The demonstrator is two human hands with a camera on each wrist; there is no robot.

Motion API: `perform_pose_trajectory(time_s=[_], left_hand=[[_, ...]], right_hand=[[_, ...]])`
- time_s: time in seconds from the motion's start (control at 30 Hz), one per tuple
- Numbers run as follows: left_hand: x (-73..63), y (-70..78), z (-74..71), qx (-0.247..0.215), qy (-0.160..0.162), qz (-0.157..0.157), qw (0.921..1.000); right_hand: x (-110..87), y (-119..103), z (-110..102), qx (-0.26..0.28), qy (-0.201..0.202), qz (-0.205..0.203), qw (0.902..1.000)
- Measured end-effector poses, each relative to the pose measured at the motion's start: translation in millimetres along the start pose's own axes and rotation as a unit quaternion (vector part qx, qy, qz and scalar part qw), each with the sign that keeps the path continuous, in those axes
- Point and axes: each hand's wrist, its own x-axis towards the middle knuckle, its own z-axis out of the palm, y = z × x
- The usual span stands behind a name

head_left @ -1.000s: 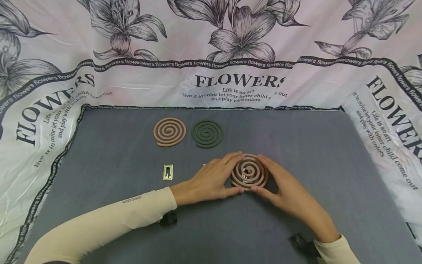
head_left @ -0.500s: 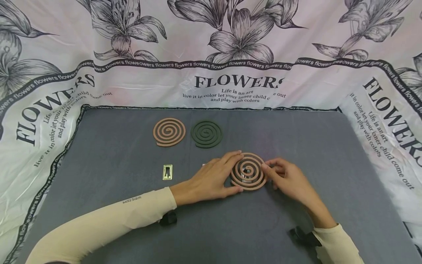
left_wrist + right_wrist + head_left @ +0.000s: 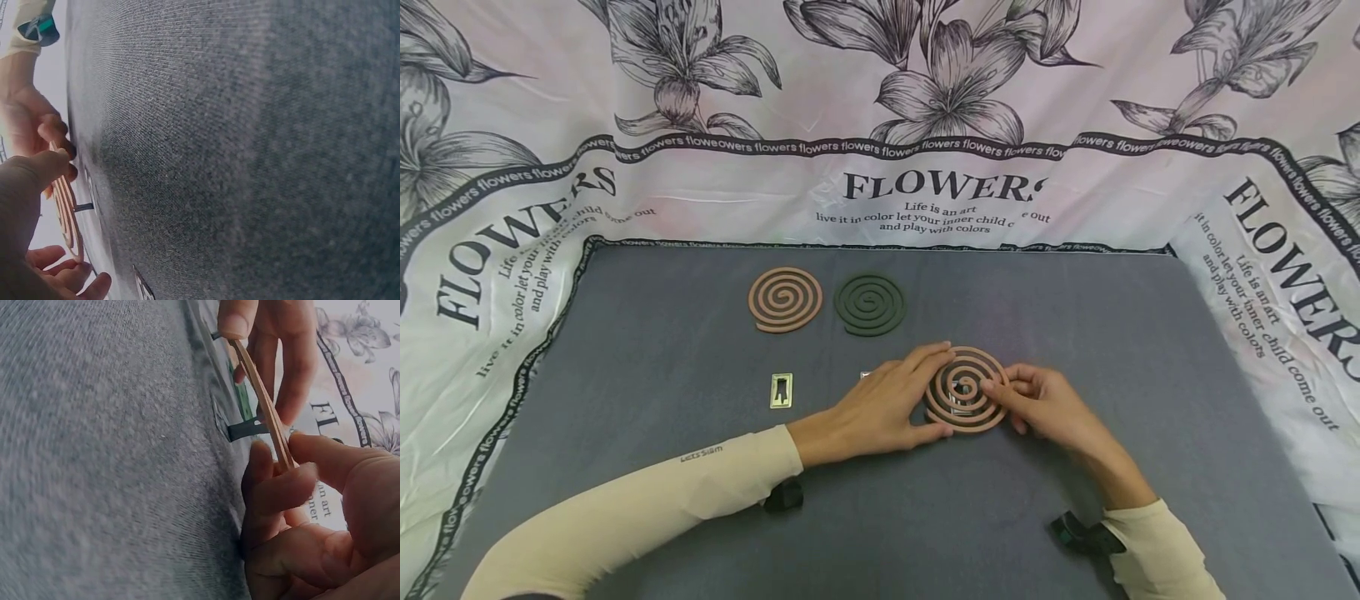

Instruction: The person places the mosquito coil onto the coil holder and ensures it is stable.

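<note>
A tan mosquito coil (image 3: 964,386) lies level over a small metal stand (image 3: 247,429), which shows upright beneath it in both wrist views. At the coil's left side, my left hand (image 3: 876,404) holds the rim, thumb at the near edge and fingers at the far edge. My right hand (image 3: 1056,408) pinches the right side, thumb on top and fingers underneath. In the left wrist view the coil (image 3: 65,206) appears edge-on, raised off the table. The stand's tip is partly hidden by the coil.
Another tan coil (image 3: 785,300) and a dark green coil (image 3: 870,305) lie flat at the back of the grey table (image 3: 865,533). A flat metal stand (image 3: 781,391) lies to the left. One more metal piece (image 3: 864,375) peeks out behind my left hand.
My right hand has gone from spanning the coil's far and near edges to pinching its right side, the thumb sliding inward over the top. The left hand keeps its hold.
</note>
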Motion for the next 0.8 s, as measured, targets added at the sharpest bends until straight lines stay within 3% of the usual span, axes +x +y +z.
perform_pose_trajectory(time_s=[0.27, 0.43, 0.63, 0.8], left_hand=[[0.3, 2.9, 0.6, -0.003, 0.013, 0.006, 0.9999], [-15.8, 9.3, -11.2, -0.014, 0.04, 0.004, 0.9991], [-54.6, 17.9, -27.2, 0.08, 0.04, 0.042, 0.9951], [-76.9, 28.8, -21.3, 0.164, 0.001, 0.074, 0.9837]], right_hand=[[-0.4, 7.6, -4.1, 0.023, -0.011, 0.006, 0.9997], [0.5, 10.1, -3.7, 0.039, -0.012, 0.009, 0.9991], [2.8, 12.2, -4.0, 0.05, -0.019, 0.012, 0.9985], [2.9, 13.1, -4.6, 0.055, -0.023, 0.012, 0.9981]])
